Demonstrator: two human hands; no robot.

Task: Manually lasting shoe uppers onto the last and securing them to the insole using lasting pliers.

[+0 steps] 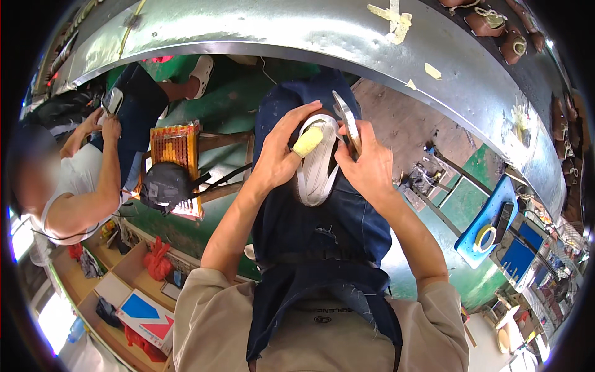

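A shoe upper on a last (319, 164) lies on my lap, its pale whitish bottom turned up. My left hand (276, 152) is closed around its left side and toe end, with the thumb, wrapped in yellow tape, pressed onto the bottom. On the opposite side my right hand (370, 164) grips a pair of metal pincers (348, 121), whose jaws point away from me beside the toe. Whether the jaws bite on the shoe's edge is hard to make out. Under the shoe is a dark blue apron (353, 229) covering my legs.
A metal-topped bench (248, 31) curves across the far side, with brown shoes on lasts (486, 25) at its right. At left sits another person (87, 186) holding a shiny object. A black cap (166, 186) rests on a beaded seat. A blue board (489, 223) carries a tape roll (485, 239).
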